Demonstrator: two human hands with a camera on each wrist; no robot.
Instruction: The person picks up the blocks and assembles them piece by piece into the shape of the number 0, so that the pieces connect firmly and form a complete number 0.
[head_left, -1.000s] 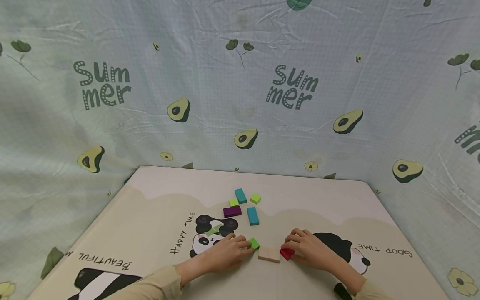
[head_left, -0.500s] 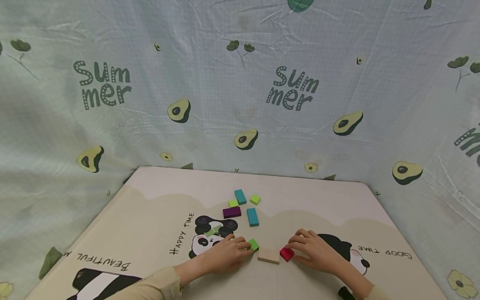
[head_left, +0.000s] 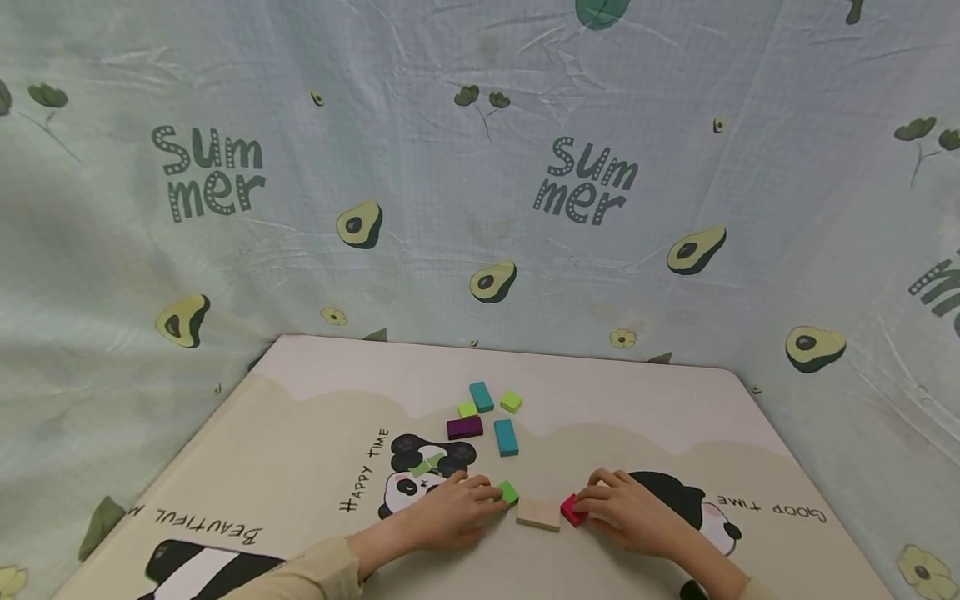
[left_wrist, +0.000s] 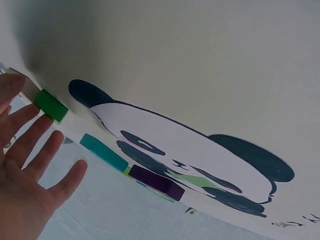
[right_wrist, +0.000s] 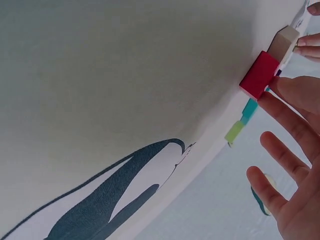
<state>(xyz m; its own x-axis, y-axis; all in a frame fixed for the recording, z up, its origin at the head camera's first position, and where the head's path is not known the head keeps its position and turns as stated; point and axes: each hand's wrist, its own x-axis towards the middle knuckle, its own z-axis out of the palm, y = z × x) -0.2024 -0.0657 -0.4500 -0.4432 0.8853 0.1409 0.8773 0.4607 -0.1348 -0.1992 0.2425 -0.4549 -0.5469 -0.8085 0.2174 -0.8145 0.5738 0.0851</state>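
Observation:
In the head view a plain wooden block [head_left: 537, 514] lies on the table between both hands. A green block [head_left: 507, 492] sits at its left end. My left hand [head_left: 457, 510] is beside the green block; in the left wrist view, index and middle fingertips reach the green block [left_wrist: 51, 106], the fingers fairly straight and the thumb near the wooden block [left_wrist: 29, 91]. Right of the wooden block is a red block [head_left: 573, 511], which my right hand [head_left: 628, 510] pinches with thumb and index finger. In the right wrist view the red block [right_wrist: 260, 75] is close to the wooden block [right_wrist: 283, 43].
Farther back lie a purple block [head_left: 465, 428], two teal blocks, the nearer [head_left: 506, 437] and the farther [head_left: 482, 397], and two lime blocks, one [head_left: 512, 402] to the right and one [head_left: 467, 410] beside the purple. The panda-printed table [head_left: 315, 467] meets a hanging patterned cloth [head_left: 420, 283] behind.
The right fingers shift slightly right off the red block, then come back over it from the right. The red block turns a little. The left hand stays at the green block.

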